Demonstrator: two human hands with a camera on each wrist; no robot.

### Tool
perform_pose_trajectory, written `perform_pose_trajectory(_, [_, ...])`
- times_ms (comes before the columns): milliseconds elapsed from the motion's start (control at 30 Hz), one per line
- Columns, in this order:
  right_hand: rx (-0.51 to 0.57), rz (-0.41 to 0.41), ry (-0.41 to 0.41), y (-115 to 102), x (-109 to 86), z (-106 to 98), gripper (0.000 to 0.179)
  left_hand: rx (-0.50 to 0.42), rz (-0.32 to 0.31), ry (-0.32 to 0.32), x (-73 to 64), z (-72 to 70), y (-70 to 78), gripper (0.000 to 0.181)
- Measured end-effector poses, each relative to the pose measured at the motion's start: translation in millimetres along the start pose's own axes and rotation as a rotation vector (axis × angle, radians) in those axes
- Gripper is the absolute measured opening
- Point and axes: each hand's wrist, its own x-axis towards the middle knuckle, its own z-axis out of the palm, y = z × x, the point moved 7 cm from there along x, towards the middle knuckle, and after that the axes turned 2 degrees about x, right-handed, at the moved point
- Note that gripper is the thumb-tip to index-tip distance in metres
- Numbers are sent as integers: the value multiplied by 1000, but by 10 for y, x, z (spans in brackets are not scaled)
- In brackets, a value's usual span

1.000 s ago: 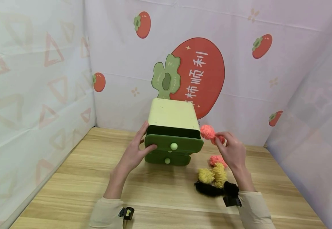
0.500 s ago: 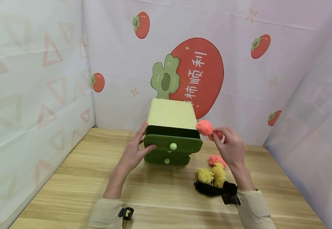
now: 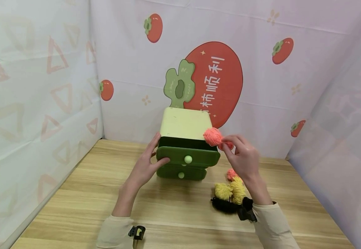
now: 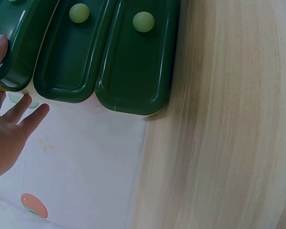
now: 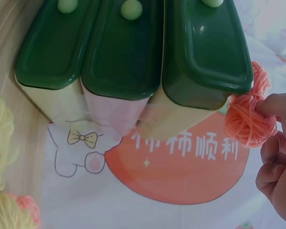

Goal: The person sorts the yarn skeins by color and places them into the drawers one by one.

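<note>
A small cream cabinet (image 3: pixel 186 122) with green drawer fronts stands on the table, its top drawer (image 3: pixel 174 155) pulled partly out. My left hand (image 3: pixel 144 167) lies against the cabinet's left side, fingers straight and spread, the thumb touching the edge of the top drawer's front. In my right hand (image 3: pixel 244 157), thumb and fingertips pinch a coral-pink bundle of yarn (image 3: pixel 213 137) at its narrow middle. The bundle hangs above the right end of the open drawer. In the right wrist view the pink yarn (image 5: pixel 250 119) appears beside the drawer's corner. The drawer's inside is dark.
Right of the cabinet lie yellow yarn bundles (image 3: pixel 238 191), black yarn (image 3: pixel 225 205) and another pink yarn bundle (image 3: pixel 231 174), partly hidden by the right wrist. Two lower drawers (image 4: pixel 138 67) look shut. A printed cloth backdrop (image 3: pixel 130 114) rises behind the wooden table (image 3: pixel 99 193).
My right hand has carried the pink yarn leftward and slightly up, from beside the cabinet to over the top drawer's right end. The left hand has stayed in place.
</note>
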Motion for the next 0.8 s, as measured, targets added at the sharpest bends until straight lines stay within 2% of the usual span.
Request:
perform_pose_trajectory(333, [28, -53, -33, -187, 60, 138, 14, -2, 3, -1, -1, 3, -10, 89])
perform_pose_trajectory(800, [48, -152, -103, -534, 195, 346, 8, 5, 4, 10, -7, -3, 19, 88])
